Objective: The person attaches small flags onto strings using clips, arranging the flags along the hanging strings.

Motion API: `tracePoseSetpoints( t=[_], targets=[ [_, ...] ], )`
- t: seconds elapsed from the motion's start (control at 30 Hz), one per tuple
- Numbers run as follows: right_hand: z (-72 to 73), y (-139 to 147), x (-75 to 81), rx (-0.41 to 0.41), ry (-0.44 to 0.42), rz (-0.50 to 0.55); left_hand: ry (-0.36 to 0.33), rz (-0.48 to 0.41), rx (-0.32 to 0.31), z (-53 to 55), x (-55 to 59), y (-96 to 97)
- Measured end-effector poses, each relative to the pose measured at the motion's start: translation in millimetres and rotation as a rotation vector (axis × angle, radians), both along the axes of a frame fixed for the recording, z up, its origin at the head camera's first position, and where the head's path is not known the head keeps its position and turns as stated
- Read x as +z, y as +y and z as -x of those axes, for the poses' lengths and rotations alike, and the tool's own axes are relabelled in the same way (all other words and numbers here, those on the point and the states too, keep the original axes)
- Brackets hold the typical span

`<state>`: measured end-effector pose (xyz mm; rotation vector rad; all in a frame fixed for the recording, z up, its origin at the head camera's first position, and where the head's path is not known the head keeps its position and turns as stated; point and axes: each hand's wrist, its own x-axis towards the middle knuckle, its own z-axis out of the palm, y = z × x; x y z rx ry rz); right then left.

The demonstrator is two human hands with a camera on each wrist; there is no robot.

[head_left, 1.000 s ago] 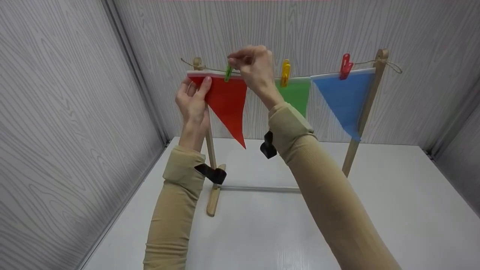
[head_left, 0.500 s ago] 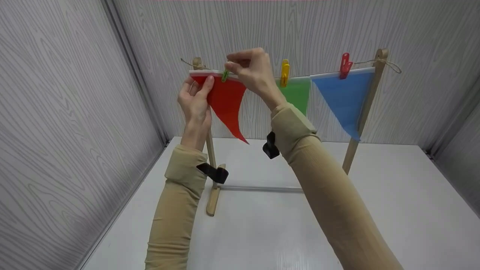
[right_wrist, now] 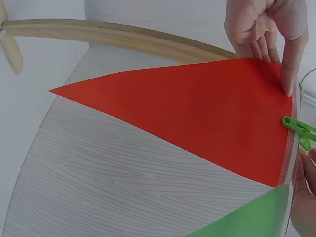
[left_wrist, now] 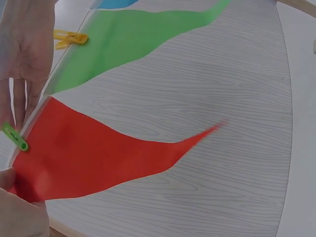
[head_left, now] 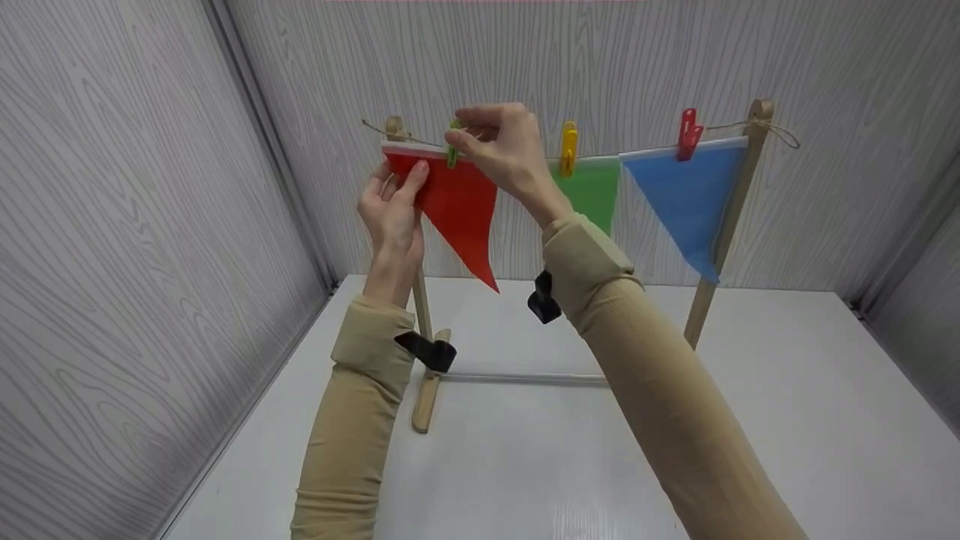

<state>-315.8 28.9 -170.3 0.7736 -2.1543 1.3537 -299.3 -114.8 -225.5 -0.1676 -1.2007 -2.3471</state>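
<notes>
My left hand [head_left: 394,202] pinches the red pennant [head_left: 461,202] near its upper left corner, with the thumb in front and the other fingers behind. At the pennant's white top edge sits a green clothespin [head_left: 452,156], its nose overlapping the red fabric. My right hand [head_left: 510,150] has its thumb and index finger at the upper end of this clothespin, and the thumb hides part of it. In the right wrist view the green clothespin [right_wrist: 298,127] straddles the top edge, its handles spread apart. The red pennant's tip [left_wrist: 197,136] hangs loose.
A green pennant [head_left: 589,199] with a yellow clothespin [head_left: 569,146] and a blue pennant [head_left: 682,195] with a red clothespin [head_left: 689,135] hang to the right. The twine [head_left: 727,126] is tied between two wooden posts [head_left: 705,311] standing on the white table [head_left: 510,457].
Both hands have shifted slightly right and down with the red pennant. The clothespin has turned more upright; its upper end now shows between the right thumb and index finger.
</notes>
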Motion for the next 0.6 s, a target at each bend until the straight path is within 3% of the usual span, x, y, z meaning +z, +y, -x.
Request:
tracePoseSetpoints(
  t=[0.1,0.37,0.6],
  targets=[
    [0.3,0.8,-1.5,-0.012,0.015,0.031,-0.008,0.011,0.021,-1.5,-2.8,-0.8],
    [-2.6,9.5,-10.4,0.016,0.11,0.175,0.013,0.077,0.155,-9.3,-15.4,-1.8],
    [-11.5,21.7,-28.4,0.076,0.217,0.338,0.033,0.185,0.27,-13.1,-39.2,-1.5]
  ],
)
